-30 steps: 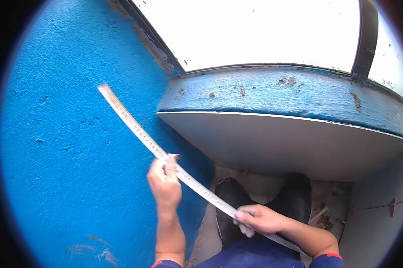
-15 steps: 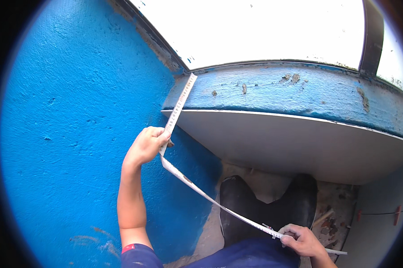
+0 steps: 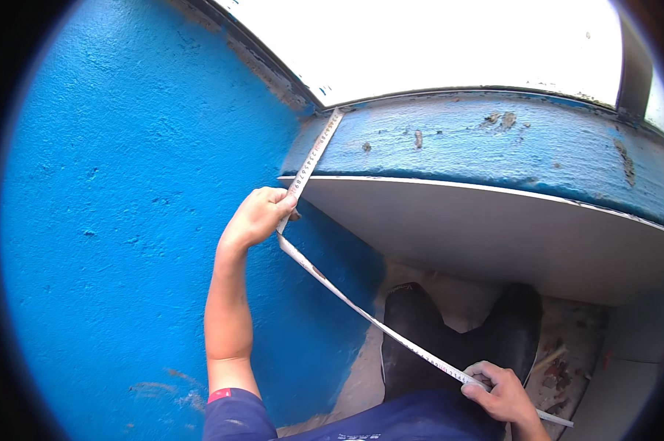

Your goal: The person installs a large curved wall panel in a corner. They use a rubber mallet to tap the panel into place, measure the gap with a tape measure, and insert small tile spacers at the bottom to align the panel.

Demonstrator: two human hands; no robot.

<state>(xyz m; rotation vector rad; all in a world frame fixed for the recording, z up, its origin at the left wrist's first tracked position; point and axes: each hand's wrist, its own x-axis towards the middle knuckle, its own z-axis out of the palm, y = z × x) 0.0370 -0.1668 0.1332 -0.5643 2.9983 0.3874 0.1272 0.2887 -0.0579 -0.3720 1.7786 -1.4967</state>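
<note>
A white measuring tape (image 3: 317, 154) lies across the blue sill (image 3: 450, 143), its end at the corner by the window frame. My left hand (image 3: 261, 214) pinches the tape just below the sill's front edge, beside the blue wall. From there the tape bends and slants down over my legs to my right hand (image 3: 500, 395). That hand is closed round the tape near my lap, and a short piece sticks out past it to the right. No tape case shows.
A bright window (image 3: 450, 51) with a dark frame stands above the sill. Under the sill is a pale grey panel (image 3: 464, 228) with a white top edge. The blue wall (image 3: 111, 220) fills the left side. Rubble (image 3: 560, 378) lies on the floor right of my knees.
The sill, wall and my left hand appear shifted slightly right and the sill a little higher, as the view moves. Both hands keep their hold on the tape, which is a bit straighter.
</note>
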